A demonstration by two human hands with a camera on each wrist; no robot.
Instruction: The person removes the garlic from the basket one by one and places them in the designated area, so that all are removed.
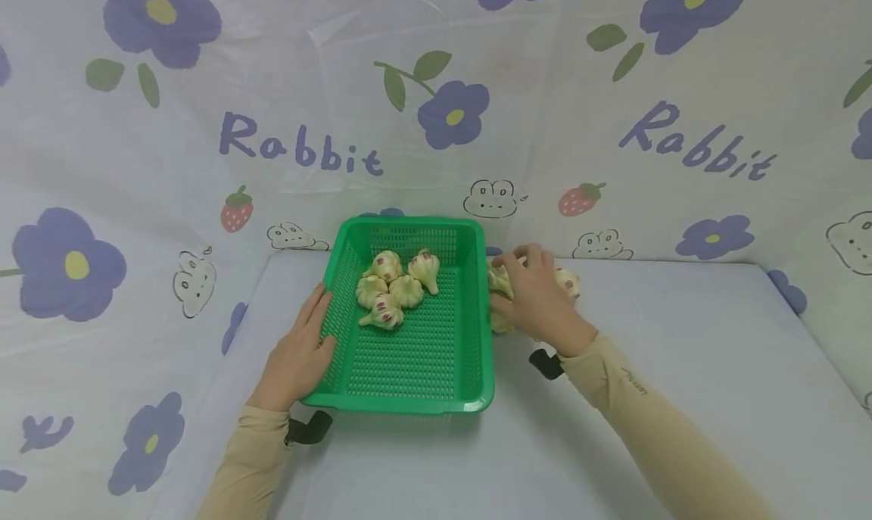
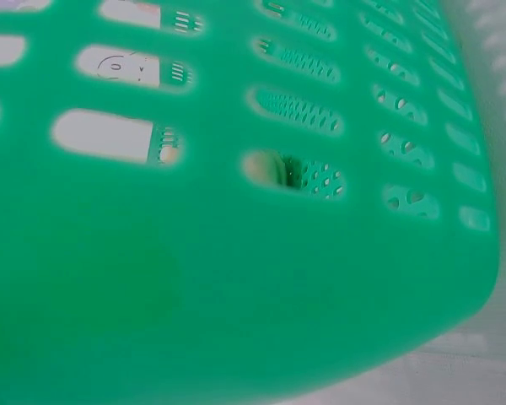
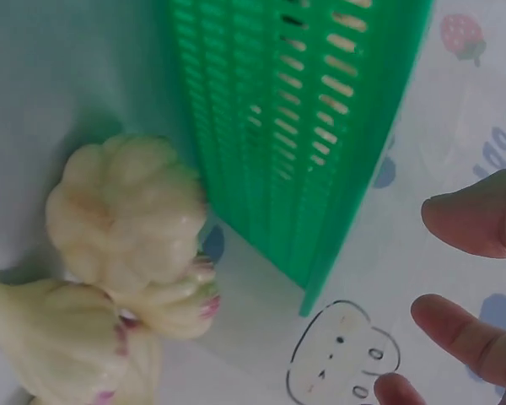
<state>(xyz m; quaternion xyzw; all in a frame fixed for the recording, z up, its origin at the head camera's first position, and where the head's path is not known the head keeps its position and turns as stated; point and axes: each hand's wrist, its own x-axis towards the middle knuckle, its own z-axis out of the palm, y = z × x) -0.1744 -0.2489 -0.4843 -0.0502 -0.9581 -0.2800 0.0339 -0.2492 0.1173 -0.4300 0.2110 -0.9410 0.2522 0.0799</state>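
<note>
A green plastic basket [image 1: 422, 368] stands on the table with several garlic bulbs [image 1: 387, 291] grouped in its back left part. Along the basket's left side lies my left hand [image 1: 294, 361], its fingers extended against the wall near the rim. Just outside the right wall, my right hand [image 1: 538, 297] hovers over more garlic bulbs [image 1: 567, 281], partly hiding them. In the right wrist view its thumb and fingers are spread apart with nothing between them, while garlic bulbs [image 3: 122, 211] lie beside the basket wall [image 3: 261, 169]. The left wrist view shows mostly the basket's slotted side [image 2: 219, 278].
A white cloth backdrop [image 1: 545, 73] printed with purple flowers, rabbits and strawberries rises behind the table [image 1: 681, 338]. Black wrist straps [image 1: 545, 362] show at both wrists, next to the beige sleeves [image 1: 654, 421].
</note>
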